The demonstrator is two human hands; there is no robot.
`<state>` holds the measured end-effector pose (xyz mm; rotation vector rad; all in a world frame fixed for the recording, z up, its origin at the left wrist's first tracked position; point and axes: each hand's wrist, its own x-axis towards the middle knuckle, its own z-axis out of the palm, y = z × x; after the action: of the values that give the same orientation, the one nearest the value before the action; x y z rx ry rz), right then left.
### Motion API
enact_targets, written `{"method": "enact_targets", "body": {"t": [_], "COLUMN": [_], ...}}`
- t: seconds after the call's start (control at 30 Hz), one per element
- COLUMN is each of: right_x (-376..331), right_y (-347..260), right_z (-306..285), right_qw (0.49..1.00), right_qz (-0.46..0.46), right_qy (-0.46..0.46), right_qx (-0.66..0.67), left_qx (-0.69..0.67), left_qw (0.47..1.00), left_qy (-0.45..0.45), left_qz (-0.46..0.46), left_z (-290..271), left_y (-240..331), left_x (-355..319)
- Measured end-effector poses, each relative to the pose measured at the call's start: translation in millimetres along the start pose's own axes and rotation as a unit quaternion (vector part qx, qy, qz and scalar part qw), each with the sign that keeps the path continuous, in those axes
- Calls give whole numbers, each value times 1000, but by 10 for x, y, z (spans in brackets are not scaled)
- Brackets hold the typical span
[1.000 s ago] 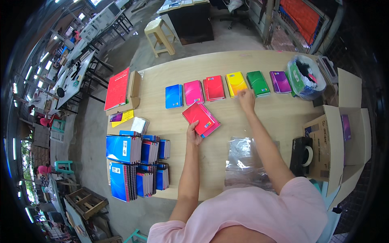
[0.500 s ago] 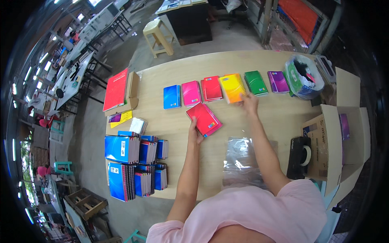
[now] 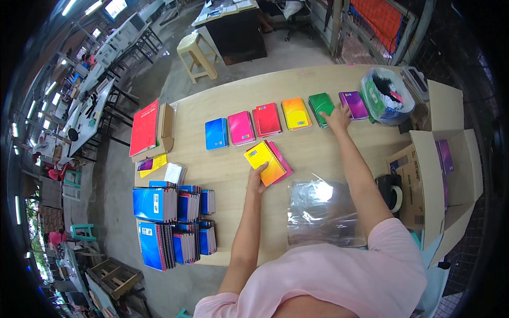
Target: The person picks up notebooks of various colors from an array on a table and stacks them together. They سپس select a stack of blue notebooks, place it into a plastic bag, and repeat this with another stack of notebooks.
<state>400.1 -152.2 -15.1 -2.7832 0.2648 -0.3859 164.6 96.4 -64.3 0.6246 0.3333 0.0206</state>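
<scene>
My left hand (image 3: 257,179) grips a small stack of spiral notebooks, a yellow notebook (image 3: 263,159) on top and a pink edge showing beneath. At the back of the table, small notebooks form a row. My right hand (image 3: 338,117) reaches to the green notebook (image 3: 321,108), fingers apart, thumb side at its lower right edge. Right of that hand lies a purple notebook (image 3: 353,105). Leftward from the green one are another yellow notebook (image 3: 296,114), a red notebook (image 3: 266,118), a pink notebook (image 3: 241,127) and a blue notebook (image 3: 216,133).
Stacks of blue spiral notebooks (image 3: 154,204) stand at the table's left, below a red book (image 3: 144,127) on cardboard. Clear plastic sleeves (image 3: 321,217) lie near me. On the right are a tape roll (image 3: 395,197), an open carton (image 3: 411,185) and a plastic-lined tub (image 3: 389,100).
A yellow notebook now tops the stack in my left hand, where a red one was. My right hand has moved from the yellow pile rightward to the green one.
</scene>
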Motion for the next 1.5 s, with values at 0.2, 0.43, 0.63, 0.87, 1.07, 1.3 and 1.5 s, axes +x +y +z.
{"method": "enact_targets", "body": {"t": [0.2,0.43,0.63,0.87,1.07,1.3,1.5], "right_x": [-86,90,-1237,-1883,-1601,-165,149], "right_y": [153,237,-350,-245,-415,86,173], "right_z": [226,-76,-857,-825,-434,-15,156], "right_qw": [967,975,922,852,832,983,993], "right_qz": [-228,-154,-279,-409,-428,-24,113], "right_qy": [-96,-88,70,-261,-241,8,-36], "right_qx": [-62,131,260,196,256,181,6], "left_qx": [10,24,-93,-95,-63,6,45], "left_qw": [1000,1000,996,990,997,997,998], "left_qy": [15,7,-1,-86,19,13,28], "left_qz": [-3,-12,-4,63,-51,-79,-15], "left_z": [148,85,201,202,107,-132,-9], "left_y": [-63,-65,-224,-246,-493,-296,-185], "left_x": [94,98,-1,-185,38,-39,-162]}}
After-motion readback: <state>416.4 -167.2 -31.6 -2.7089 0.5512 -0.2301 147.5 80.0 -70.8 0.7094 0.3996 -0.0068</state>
